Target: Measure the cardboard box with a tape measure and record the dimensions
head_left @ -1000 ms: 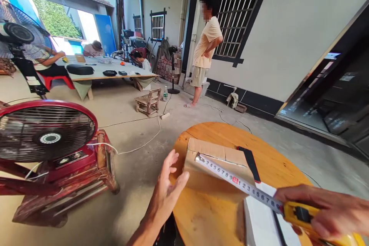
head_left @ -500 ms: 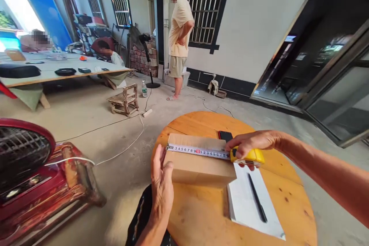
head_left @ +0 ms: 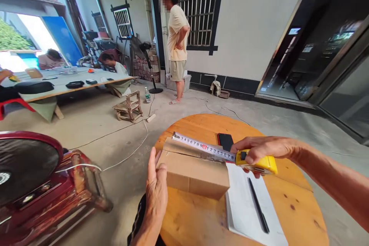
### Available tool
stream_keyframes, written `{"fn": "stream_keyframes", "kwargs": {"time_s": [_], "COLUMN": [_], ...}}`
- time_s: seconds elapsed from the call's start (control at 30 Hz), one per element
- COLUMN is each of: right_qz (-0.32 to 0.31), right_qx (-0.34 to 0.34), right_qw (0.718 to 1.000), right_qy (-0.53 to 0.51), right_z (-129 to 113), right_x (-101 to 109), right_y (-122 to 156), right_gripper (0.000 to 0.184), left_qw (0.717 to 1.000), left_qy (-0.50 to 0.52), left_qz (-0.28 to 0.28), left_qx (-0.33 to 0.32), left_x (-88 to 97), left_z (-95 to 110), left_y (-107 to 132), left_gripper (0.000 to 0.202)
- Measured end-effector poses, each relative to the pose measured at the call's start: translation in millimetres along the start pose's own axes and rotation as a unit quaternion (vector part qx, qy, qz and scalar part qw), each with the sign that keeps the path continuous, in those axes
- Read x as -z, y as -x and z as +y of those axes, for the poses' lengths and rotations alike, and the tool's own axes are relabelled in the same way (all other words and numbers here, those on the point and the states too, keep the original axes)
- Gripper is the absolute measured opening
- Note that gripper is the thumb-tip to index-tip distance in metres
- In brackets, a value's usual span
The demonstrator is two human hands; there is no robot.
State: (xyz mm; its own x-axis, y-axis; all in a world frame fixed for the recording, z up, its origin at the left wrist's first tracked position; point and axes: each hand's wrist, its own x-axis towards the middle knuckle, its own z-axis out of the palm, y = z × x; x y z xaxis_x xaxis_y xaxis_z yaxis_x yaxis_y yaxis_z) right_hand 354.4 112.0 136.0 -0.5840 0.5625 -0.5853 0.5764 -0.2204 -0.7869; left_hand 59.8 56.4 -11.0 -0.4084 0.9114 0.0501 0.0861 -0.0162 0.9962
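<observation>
A brown cardboard box (head_left: pixel 196 167) lies near the left side of the round wooden table. My left hand (head_left: pixel 155 190) holds its left end, thumb toward me and fingers along the side. In my right hand (head_left: pixel 262 152) is a yellow tape measure (head_left: pixel 261 162), gripped beyond the box's right end. Its white blade (head_left: pixel 204 147) is pulled out and slants above the far part of the box top, its metal tip free past the far left edge. White paper (head_left: pixel 242 203) with a black pen (head_left: pixel 258 205) on it lies right of the box. A dark phone (head_left: pixel 225 141) sits behind the tape.
The wooden table (head_left: pixel 291 184) stands before me. At left is a red fan (head_left: pixel 31 177) on a wooden stand. A small wooden chair (head_left: pixel 128 107), a water bottle (head_left: pixel 147 95) and cords lie across the floor. A person (head_left: pixel 177 42) stands by the barred window; others sit at a long table (head_left: pixel 100 79).
The tape's tip has come off the box's left edge and risen away. My right hand has moved slightly right with the tape measure. The box has shifted toward me and turned a little.
</observation>
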Motion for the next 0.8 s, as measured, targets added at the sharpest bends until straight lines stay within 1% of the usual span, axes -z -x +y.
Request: {"fn": "stream_keyframes", "kwargs": {"time_s": [0.1,0.17,0.27,0.33,0.37,0.43,0.5,0.6,0.7,0.8], "right_qz": [-0.028,-0.065,-0.125,-0.14,-0.136,-0.117,-0.092,-0.06,-0.033,-0.029], "right_qx": [-0.031,-0.048,-0.067,-0.073,-0.074,-0.067,-0.051,-0.033,-0.037,-0.038], "right_qw": [0.999,0.996,0.988,0.986,0.987,0.99,0.994,0.998,0.999,0.998], "right_qy": [0.029,0.047,0.056,0.048,0.044,0.039,0.03,0.006,-0.015,-0.03], "right_z": [-11.3,-17.7,-22.3,-22.2,-21.5,-18.7,-13.9,-1.0,16.3,30.1], "right_x": [-7.8,-8.6,-3.3,1.2,2.8,4.2,4.2,4.4,5.2,5.6], "right_y": [-19.3,-36.3,-55.6,-60.1,-59.5,-53.8,-43.7,-25.0,-8.0,0.5], "right_gripper": [0.027,0.024,0.021,0.021,0.022,0.026,0.032,0.039,0.037,0.037], "left_qw": [1.0,0.999,0.998,0.996,0.995,0.995,0.995,0.994,0.992,0.991], "left_qy": [0.017,0.012,-0.018,-0.034,-0.04,-0.051,-0.061,-0.079,-0.09,-0.096], "left_qz": [0.002,0.006,-0.016,-0.033,-0.035,-0.02,-0.003,0.008,0.005,0.002], "left_qx": [-0.009,-0.031,-0.06,-0.074,-0.079,-0.085,-0.085,-0.077,-0.084,-0.093], "left_x": [1.1,2.3,4.5,5.0,4.6,3.2,1.7,0.7,1.3,2.3], "left_z": [-1.9,-4.7,-9.2,-11.2,-11.8,-12.0,-11.7,-10.6,-8.6,-6.6], "left_y": [1.1,0.6,-2.3,-4.6,-5.4,-6.5,-7.1,-7.6,-7.0,-6.0], "left_gripper": [0.061,0.058,0.048,0.045,0.044,0.045,0.045,0.046,0.047,0.048]}}
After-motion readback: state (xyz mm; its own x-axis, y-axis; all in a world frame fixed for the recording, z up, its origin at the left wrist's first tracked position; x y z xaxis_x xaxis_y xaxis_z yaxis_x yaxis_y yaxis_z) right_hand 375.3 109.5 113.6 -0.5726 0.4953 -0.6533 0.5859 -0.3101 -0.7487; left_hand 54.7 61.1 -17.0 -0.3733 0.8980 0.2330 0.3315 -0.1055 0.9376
